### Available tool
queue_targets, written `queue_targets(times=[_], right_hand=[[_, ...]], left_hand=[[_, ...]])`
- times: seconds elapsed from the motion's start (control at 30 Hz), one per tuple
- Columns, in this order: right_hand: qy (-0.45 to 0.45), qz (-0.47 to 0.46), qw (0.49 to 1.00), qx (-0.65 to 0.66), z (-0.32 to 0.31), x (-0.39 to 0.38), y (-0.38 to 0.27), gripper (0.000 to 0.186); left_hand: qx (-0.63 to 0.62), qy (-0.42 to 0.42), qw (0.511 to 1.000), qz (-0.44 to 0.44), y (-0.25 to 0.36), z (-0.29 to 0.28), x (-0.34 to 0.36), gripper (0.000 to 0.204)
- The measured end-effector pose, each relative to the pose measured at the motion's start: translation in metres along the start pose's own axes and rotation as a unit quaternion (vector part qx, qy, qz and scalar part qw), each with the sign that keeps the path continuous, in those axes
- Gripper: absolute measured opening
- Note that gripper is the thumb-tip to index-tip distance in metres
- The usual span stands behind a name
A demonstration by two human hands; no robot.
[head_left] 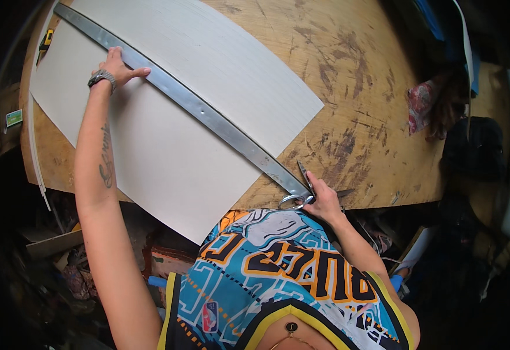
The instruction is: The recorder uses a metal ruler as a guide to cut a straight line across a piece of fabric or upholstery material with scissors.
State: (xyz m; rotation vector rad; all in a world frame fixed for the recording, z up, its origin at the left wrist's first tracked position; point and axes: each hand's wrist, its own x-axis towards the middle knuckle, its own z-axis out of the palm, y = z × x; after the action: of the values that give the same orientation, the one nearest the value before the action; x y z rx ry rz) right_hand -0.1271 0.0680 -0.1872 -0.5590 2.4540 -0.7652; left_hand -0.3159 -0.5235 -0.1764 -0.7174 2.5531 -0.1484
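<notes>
A long metal straightedge lies diagonally across a large pale sheet, from the far left down to the table's near edge. On its upper part rests my left hand, fingers and thumb spread and pressing down on the metal. Close to my body, my right hand is closed around a pair of scissors at the straightedge's near end. One ring handle and a pointed blade stick out of that grip; the palm hides the middle of the scissors. The sheet's near corner hangs over the table edge.
The sheet lies on a worn wooden table with dark stains. At the far left is a yellow and black tape measure. A dark bag and a red patterned cloth are at the right. Clutter lies beneath the near edge.
</notes>
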Motion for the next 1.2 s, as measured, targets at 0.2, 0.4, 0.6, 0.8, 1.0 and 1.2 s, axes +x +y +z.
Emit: queue_targets(times=[0.2, 0.4, 0.6, 0.8, 1.0, 1.2], right_hand=[[-0.025, 0.046, 0.998, 0.041, -0.006, 0.0, 0.008, 0.089], [0.043, 0.097, 0.993, 0.049, -0.069, 0.063, -0.018, 0.075], [0.015, -0.059, 0.997, 0.054, -0.131, 0.241, -0.123, 0.053], [-0.015, -0.254, 0.967, 0.013, -0.134, 0.432, -0.264, 0.038], [-0.003, -0.318, 0.943, -0.099, -0.084, 0.611, -0.413, 0.033], [0.038, -0.339, 0.922, -0.185, -0.013, 0.754, -0.498, 0.039]], left_hand=[[0.027, -0.037, 0.999, -0.006, 0.013, -0.007, -0.003, 0.135], [-0.026, -0.022, 0.999, -0.003, 0.022, -0.014, -0.02, 0.139], [-0.072, 0.0, 0.997, 0.018, -0.001, -0.025, -0.014, 0.128], [-0.095, -0.023, 0.994, 0.053, -0.015, -0.016, 0.011, 0.111], [-0.041, 0.04, 0.998, 0.008, -0.032, -0.026, 0.01, 0.126], [0.015, -0.093, 0.995, 0.04, -0.017, -0.038, 0.031, 0.129]])
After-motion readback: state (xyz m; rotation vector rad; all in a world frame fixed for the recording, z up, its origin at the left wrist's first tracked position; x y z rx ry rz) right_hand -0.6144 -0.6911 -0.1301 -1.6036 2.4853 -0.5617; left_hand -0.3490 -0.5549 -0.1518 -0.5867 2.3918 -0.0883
